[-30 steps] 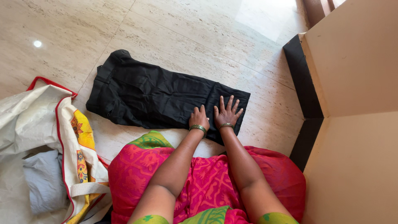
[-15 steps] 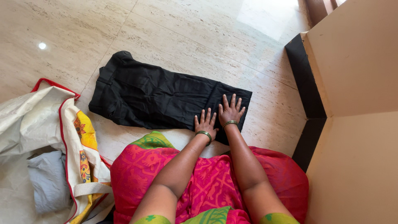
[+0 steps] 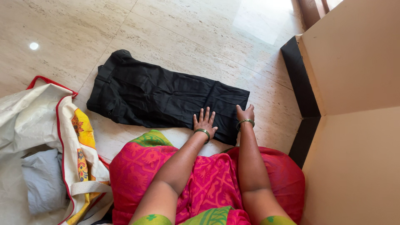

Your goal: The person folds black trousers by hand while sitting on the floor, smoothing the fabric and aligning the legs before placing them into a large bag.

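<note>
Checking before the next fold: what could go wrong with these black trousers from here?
1. The right hand sits at the very end edge of the black trousers, while the left hand presses flat; lifting that end unevenly may skew the fold.
2. Creases show across the middle of the cloth; folding over them could set them.
3. The open bag lies close to the waistband end, so the cloth might catch on it if slid.
</note>
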